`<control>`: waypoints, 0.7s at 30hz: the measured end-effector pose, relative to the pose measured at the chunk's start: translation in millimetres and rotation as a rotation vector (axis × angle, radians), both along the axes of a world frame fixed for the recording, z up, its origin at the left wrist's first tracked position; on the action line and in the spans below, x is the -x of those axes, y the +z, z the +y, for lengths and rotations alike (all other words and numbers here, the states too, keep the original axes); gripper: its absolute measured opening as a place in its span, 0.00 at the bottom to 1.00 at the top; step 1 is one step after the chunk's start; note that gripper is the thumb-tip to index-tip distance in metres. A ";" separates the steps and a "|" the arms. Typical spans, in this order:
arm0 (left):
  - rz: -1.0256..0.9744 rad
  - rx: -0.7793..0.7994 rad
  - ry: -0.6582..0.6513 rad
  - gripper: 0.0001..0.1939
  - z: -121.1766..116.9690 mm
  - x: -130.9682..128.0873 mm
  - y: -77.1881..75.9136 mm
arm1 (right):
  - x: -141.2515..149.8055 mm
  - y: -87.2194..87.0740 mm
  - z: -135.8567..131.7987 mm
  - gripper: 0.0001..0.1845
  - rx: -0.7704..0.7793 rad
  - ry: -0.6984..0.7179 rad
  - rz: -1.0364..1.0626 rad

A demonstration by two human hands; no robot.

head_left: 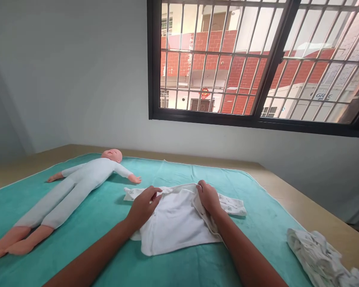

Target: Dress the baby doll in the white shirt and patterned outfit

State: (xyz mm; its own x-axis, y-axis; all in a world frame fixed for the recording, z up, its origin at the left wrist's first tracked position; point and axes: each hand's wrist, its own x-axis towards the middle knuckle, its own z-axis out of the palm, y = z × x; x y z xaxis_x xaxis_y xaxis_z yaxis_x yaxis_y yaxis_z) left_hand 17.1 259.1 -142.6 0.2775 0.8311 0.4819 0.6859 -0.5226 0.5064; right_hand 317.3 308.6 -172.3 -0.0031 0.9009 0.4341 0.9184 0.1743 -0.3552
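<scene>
The white garment (173, 229) lay on the green cloth (185, 269), its printed sleeves (233, 206) spread to either side. At its upper edge, the right hand (208, 197) had fingers pinched on the fabric; the left hand (145, 205) had curled fingers opposite, and whether these gripped could not be told. Unequal pull between the hands could have skewed or creased the panel; slack cloth could have dragged beneath it. A doll (88, 173) lay leftward, one arm near a sleeve and liable to snagging. Bundled clothing (315, 255) rested rightward, partly on the desk (283, 191).
</scene>
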 end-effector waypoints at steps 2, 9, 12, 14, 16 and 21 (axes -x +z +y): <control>0.083 0.022 0.048 0.13 25.4 -4.1 1.7 | 2.6 0.0 -1.2 0.11 -0.004 0.009 0.005; 0.238 0.200 0.050 0.13 95.4 -14.4 -10.4 | -13.0 1.3 -1.5 0.14 0.049 0.143 0.018; 0.229 0.202 0.077 0.15 98.9 -13.9 -20.0 | -28.5 -0.4 2.1 0.15 0.076 0.164 0.030; 0.222 0.187 0.092 0.12 97.1 -14.1 -23.7 | -34.8 -3.1 4.5 0.13 0.075 0.129 0.032; 0.211 0.155 0.122 0.11 94.9 -15.6 -24.9 | -36.4 -5.9 6.0 0.11 0.070 0.092 0.024; 0.229 0.055 0.227 0.11 91.7 -20.7 -24.5 | -30.8 -7.0 4.3 0.10 0.012 0.029 -0.045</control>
